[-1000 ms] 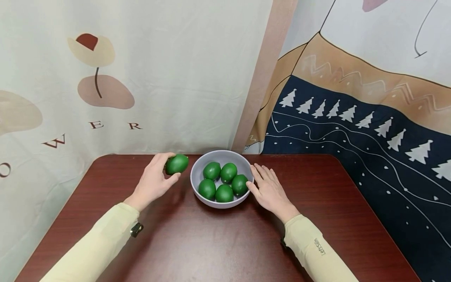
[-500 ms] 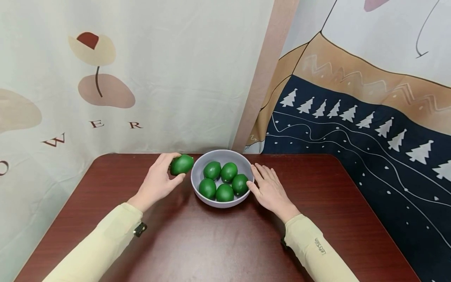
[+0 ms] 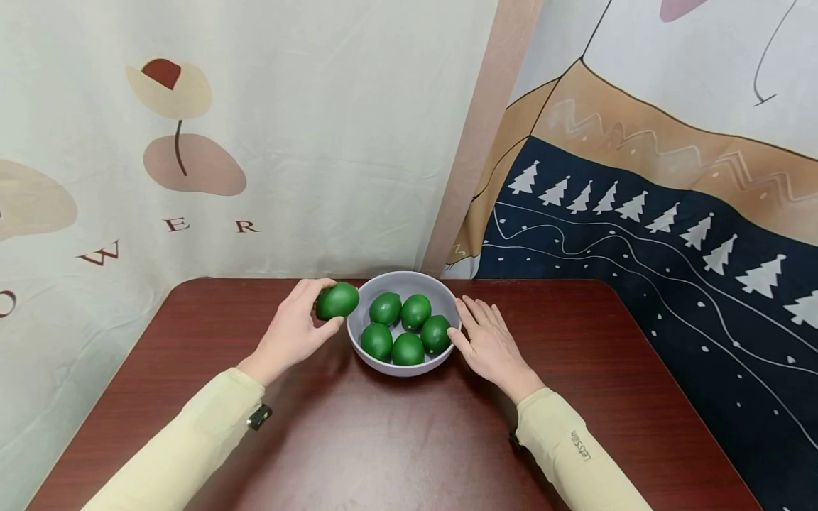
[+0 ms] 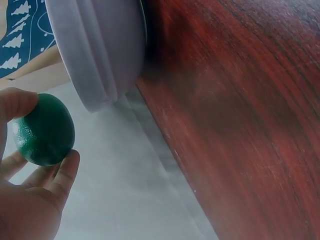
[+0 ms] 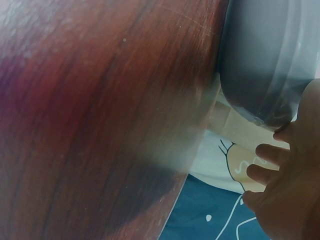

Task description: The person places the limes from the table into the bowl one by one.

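My left hand (image 3: 289, 337) pinches a green lime (image 3: 338, 301) between thumb and fingertips, at the left side of the grey bowl (image 3: 418, 280). In the left wrist view the held lime (image 4: 45, 132) is off the table, apart from the bowl wall (image 4: 102, 50). Several limes (image 3: 407, 349) lie inside the bowl. Against the bowl's right side rests my right hand (image 3: 491, 348), its fingers fairly straight and its thumb at the rim. From the right wrist view, fingers (image 5: 272, 155) of that hand appear beside the bowl's outer wall (image 5: 265, 60).
The bowl stands near the far edge of a dark red wooden table (image 3: 396, 447). A pale printed curtain (image 3: 319, 142) hangs behind it, and a dark blue cloth with white trees (image 3: 607, 270) hangs to the right.
My left hand has moved a little to the right with the lime, which now appears at the bowl's left rim. The right hand and bowl have stayed practically still.
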Motion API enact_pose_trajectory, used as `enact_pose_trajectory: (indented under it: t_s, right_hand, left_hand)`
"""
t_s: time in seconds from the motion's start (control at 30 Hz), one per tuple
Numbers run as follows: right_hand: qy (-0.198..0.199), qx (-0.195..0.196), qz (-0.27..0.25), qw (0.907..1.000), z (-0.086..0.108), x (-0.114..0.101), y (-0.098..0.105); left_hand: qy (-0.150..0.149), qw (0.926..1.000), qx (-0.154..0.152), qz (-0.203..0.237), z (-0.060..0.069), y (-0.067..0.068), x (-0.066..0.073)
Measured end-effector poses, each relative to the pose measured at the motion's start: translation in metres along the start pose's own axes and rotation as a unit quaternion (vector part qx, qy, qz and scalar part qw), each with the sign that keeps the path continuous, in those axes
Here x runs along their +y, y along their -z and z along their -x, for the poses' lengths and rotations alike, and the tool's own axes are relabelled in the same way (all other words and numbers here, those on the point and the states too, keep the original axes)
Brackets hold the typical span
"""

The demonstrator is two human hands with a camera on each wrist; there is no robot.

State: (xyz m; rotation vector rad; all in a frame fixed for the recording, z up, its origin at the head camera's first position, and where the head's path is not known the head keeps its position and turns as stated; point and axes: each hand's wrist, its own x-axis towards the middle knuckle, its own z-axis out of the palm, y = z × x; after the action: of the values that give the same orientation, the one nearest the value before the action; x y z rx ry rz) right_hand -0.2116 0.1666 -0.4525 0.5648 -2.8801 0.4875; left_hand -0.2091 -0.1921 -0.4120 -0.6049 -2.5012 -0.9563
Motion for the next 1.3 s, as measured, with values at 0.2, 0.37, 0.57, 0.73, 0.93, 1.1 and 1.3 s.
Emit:
enact_pose_trajectory:
  t_s: [0.2,0.37,0.57,0.73,0.93,1.1,1.3]
  right_hand:
    - [0.001,0.0,0.0,1.0,0.0,0.0,0.0]
    - [0.003,0.002,0.002,1.0,-0.001,0.0,0.0]
    - [0.005,0.003,0.002,1.0,-0.001,0.0,-0.001]
    - [0.005,0.004,0.003,1.0,0.0,0.0,0.0]
    - [0.008,0.006,0.002,0.9999,0.0,0.0,-0.001]
    - [0.007,0.007,0.001,0.9999,0.0,0.001,-0.001]
    - [0.004,0.004,-0.003,1.0,0.0,0.001,-0.001]
  left_hand:
    - [-0.002,1.0,-0.003,0.005,-0.002,-0.001,0.003]
    - [-0.007,0.9999,-0.005,0.009,-0.004,-0.004,0.006]
    - [-0.012,0.9999,-0.006,0.009,-0.004,-0.008,0.008]
    - [-0.014,0.9998,-0.007,0.013,-0.005,-0.012,0.011]
    - [-0.011,0.9996,-0.013,0.022,-0.006,-0.015,0.015]
    - [-0.005,0.9992,-0.023,0.031,-0.007,-0.018,0.018]
    - [-0.011,0.9989,-0.025,0.038,-0.009,-0.023,0.02]
